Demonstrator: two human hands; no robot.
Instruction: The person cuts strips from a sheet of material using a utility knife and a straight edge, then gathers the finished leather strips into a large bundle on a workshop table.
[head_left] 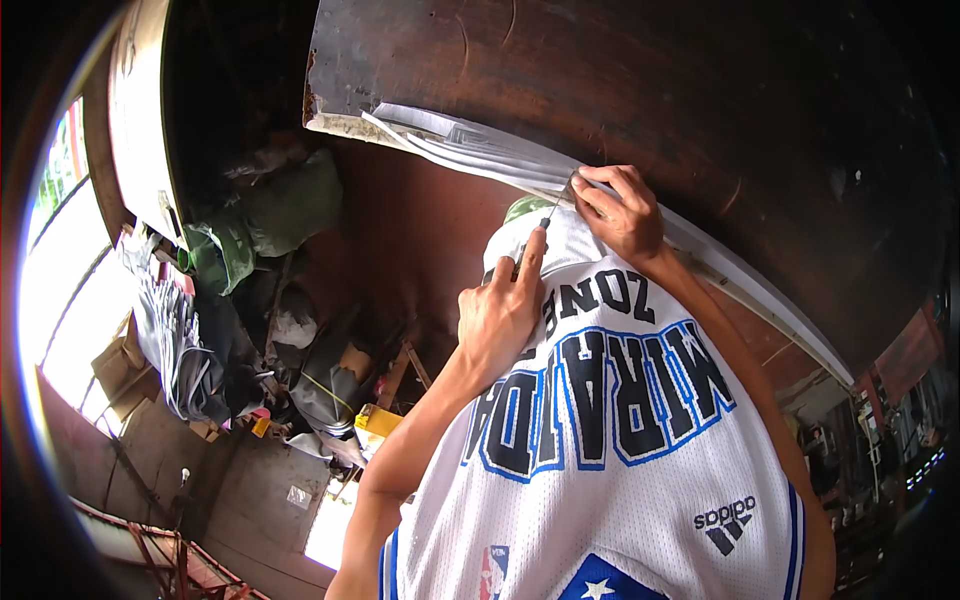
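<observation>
My left hand [503, 315] is closed around the dark handle of a thin pointed tool [545, 224], with the index finger stretched along it. The tool's tip points up toward my right hand [625, 212], whose thumb and fingers pinch the edge of a stack of white strips [470, 150]. These strips lie along the front edge of a dark table [640, 80] and hang slightly over it. White jersey fabric, worn on my body, shows just below both hands.
Below the table edge on the left are a green bag [222, 255], a hanging bundle of pale strips [175, 340] and a cardboard piece [125, 370]. A yellow box [377, 422] lies among clutter. A bright opening is at the far left.
</observation>
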